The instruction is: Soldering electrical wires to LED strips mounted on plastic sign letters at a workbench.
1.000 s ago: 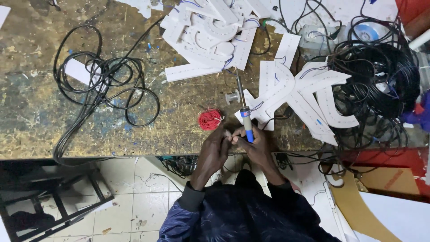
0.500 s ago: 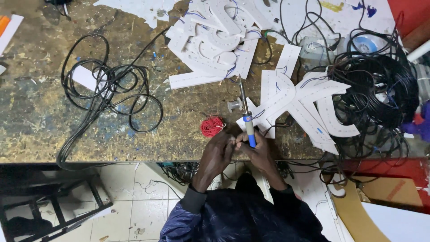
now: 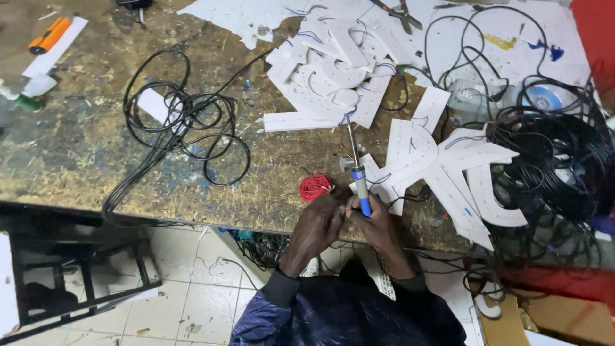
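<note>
Worn workbench [image 3: 77,160] over tiled floor [image 3: 192,288]

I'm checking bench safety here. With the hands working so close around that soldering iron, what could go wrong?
1. The soldering iron is gripped in the right hand with the left hand pressed close; a slip might burn fingers.
2. Its tip points toward the white cut-out letters and their thin wires; contact could scorch them.
3. The black cable coil trails over the bench edge and could snag.

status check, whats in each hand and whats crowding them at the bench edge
Right hand gripping blue-handled soldering iron, tip up. Left hand pressed against it; contents hidden. Red wire spool just above, white cut-out letters close right.
</note>
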